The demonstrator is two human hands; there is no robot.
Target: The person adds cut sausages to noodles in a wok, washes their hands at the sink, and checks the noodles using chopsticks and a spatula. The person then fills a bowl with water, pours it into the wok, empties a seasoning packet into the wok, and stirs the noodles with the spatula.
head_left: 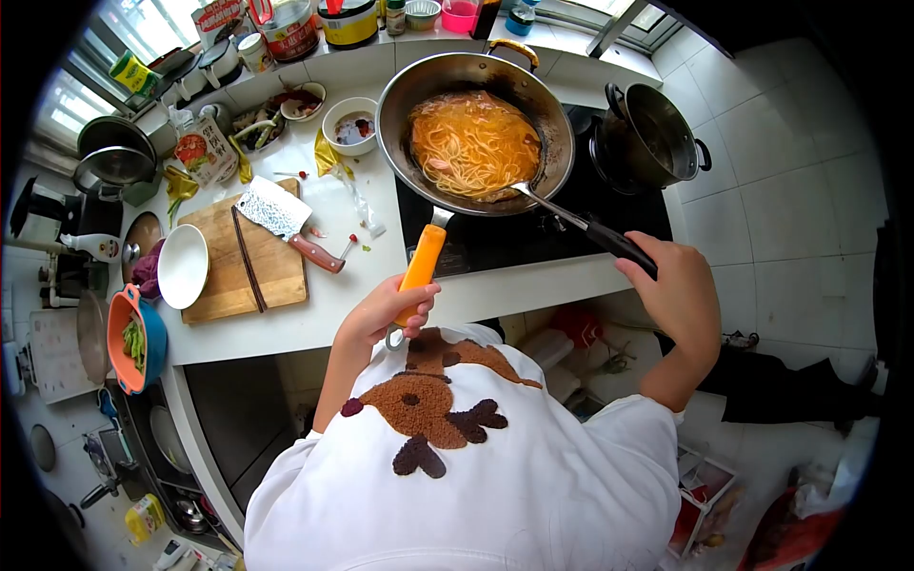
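Note:
A large wok (393, 143) holds noodles in orange broth (476, 143) and rests over the black cooktop (447, 249). My left hand (386, 309) is wrapped round the wok's orange handle. A metal spatula (562, 211) with a black handle dips into the right side of the noodles. My right hand (678, 290) is closed on the end of that black handle. Left of the wok stands a white bowl (350, 127) with dark sauce in it. The tip of the spatula is hidden in the food.
A deep pot (655, 138) stands right of the wok. On the left, a cutting board (271, 290) bears a cleaver (276, 209), chopsticks (249, 257) and an empty white bowl (183, 266). A blue-and-orange basin (157, 347) with greens sits at the counter's left edge.

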